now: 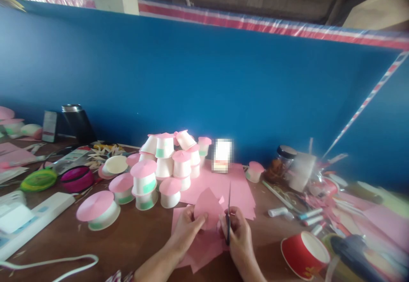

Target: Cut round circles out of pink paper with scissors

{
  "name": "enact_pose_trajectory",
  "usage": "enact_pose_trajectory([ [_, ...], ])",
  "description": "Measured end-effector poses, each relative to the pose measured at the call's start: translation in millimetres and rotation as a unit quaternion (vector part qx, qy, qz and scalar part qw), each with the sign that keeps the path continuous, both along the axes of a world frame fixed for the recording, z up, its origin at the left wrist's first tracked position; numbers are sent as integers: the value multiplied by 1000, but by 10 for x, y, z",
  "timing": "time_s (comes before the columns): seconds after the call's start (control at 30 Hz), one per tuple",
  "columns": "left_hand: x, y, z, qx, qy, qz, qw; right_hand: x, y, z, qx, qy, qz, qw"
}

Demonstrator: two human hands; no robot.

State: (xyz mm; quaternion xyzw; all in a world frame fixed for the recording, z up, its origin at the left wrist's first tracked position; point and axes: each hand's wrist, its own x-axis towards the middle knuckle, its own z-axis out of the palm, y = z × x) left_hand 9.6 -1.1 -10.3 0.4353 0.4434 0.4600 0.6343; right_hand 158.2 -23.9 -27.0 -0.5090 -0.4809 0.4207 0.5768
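My left hand (pixel 186 226) pinches a rounded piece of pink paper (pixel 207 207) and holds it upright over the table. My right hand (pixel 238 234) is closed round the handles of a pair of scissors (pixel 228 207), whose blades point up along the right edge of the pink piece. Under both hands lie more pink paper sheets (pixel 223 186) on the brown table (pixel 134 239). Just beyond, to the left, stands a pile of upturned white paper cups with pink tops (pixel 166 162).
A red paper bowl (pixel 304 254) sits near my right wrist, with markers (pixel 308 217), a jar (pixel 284 162) and craft clutter further right. Tape rolls (pixel 76 178), a white box (pixel 28 220) and a dark flask (pixel 75 122) lie to the left. A blue wall (pixel 204 86) backs the table.
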Motion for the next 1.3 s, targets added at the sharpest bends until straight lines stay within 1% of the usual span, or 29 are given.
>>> enact_pose_trajectory([
  [0.17, 7, -8, 47, -3, 7, 0, 1000, 0, -10, 38, 2, -10, -3, 1000],
  [0.27, 1, -12, 50, -7, 15, 1, 1000, 0, -13, 53, 3, -13, -6, 1000],
  [0.4, -5, -14, 43, 0, 4, -6, 1000, 4, -6, 31, 2, -22, -5, 1000],
  [0.6, 15, -24, 104, -15, 10, 8, 1000, 10, -9, 18, -6, -27, -8, 1000],
  [0.73, 13, -23, 89, -5, 7, 5, 1000, 6, -11, 46, -1, -24, -8, 1000],
  [0.83, 6, -17, 75, -13, 16, 4, 1000, 3, -8, 56, -4, -26, -11, 1000],
  [1.03, 17, -21, 109, -11, 6, 15, 1000, 4, -5, 34, 2, -16, -13, 1000],
  [1.3, 12, -33, 89, -11, 8, 12, 1000, 11, -4, 4, -2, -18, -8, 1000],
])
